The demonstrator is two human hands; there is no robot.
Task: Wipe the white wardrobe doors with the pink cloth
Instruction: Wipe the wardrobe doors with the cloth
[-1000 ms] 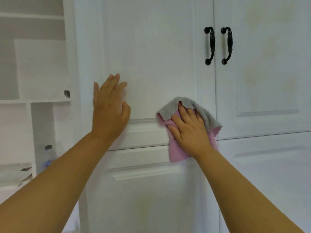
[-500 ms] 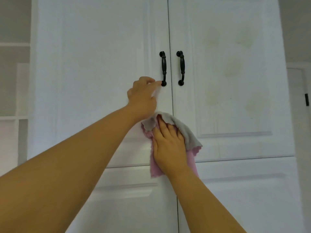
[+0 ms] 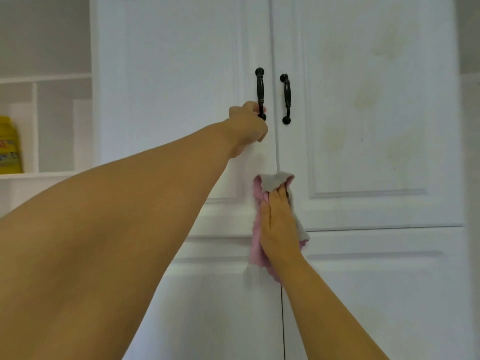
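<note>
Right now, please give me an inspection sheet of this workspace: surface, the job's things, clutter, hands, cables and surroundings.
Surface: upper right door shows faint yellowish stains; upper left door looks plain white.
Job's things: pink cloth, grey on one side, pressed against the doors at the centre seam, below the handles.
Clutter: yellow package on the open shelf at left.
Hands: left hand grips the lower end of the left black handle; right hand lies flat on the cloth.
Cables: nothing seen.
Surroundings: right black handle untouched; white shelf unit at left; lower doors closed.
</note>
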